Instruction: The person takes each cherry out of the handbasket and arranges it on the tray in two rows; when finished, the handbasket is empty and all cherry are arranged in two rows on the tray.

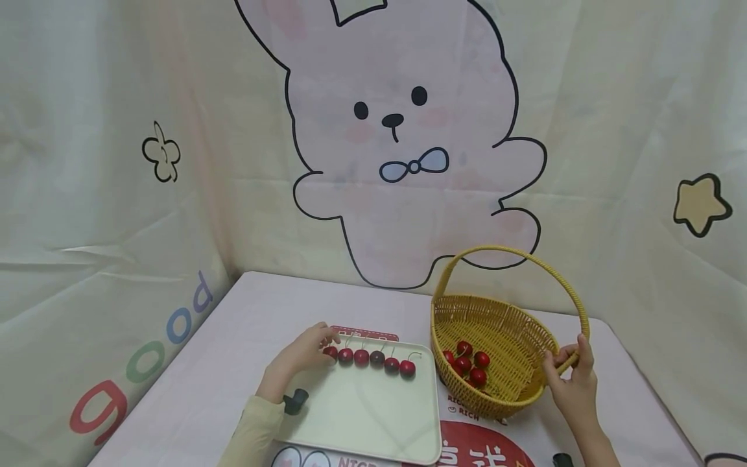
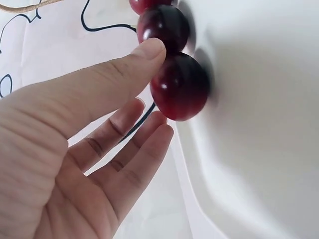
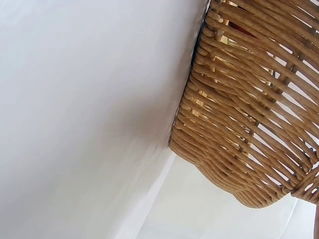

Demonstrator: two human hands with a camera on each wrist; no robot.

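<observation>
A row of several dark red cherries [image 1: 377,359] with thin stems lies along the far side of a cream tray [image 1: 367,415]. My left hand [image 1: 305,353] is at the left end of that row. In the left wrist view, its thumb [image 2: 114,82] overlaps the end cherry [image 2: 180,88], while the other fingers lie loosely apart behind it; firm contact cannot be told. With my right hand [image 1: 574,379] I grip the yellow wicker basket [image 1: 508,318] where its handle meets the rim. Several red cherries [image 1: 478,377] sit inside. The right wrist view shows only the woven wall [image 3: 249,104], not the fingers.
The basket stands just right of the tray, its tall arched handle [image 1: 496,248] rising above it. A printed white cloth [image 1: 280,298] covers the table. Behind hangs a curtain [image 1: 618,194] with a cartoon animal.
</observation>
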